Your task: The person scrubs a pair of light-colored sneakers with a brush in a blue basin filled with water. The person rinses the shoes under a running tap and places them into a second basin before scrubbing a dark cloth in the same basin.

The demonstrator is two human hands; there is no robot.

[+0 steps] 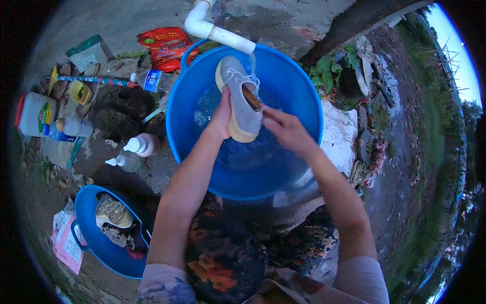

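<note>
A grey knit sneaker (242, 104) with a cream sole and pale laces is held over a large blue tub (174, 121), toe pointing away from me. My left hand (221, 117) grips it along the left side of the sole. At the shoe's opening, my right hand (286, 129) is closed, its fingers against the heel collar and slightly blurred. A narrow brown piece (250, 97) shows inside the opening beside those fingers; whether I hold it or it is part of the lining, I cannot tell. Water lies in the tub's bottom.
A white pipe (230, 39) ends above the tub's far rim. To the left stand pump bottles (144, 145), a labelled bottle (147, 80) and a plastic jar (38, 114). Another shoe (114, 212) lies in a smaller blue basin (96, 253). A red packet (164, 48) leans behind.
</note>
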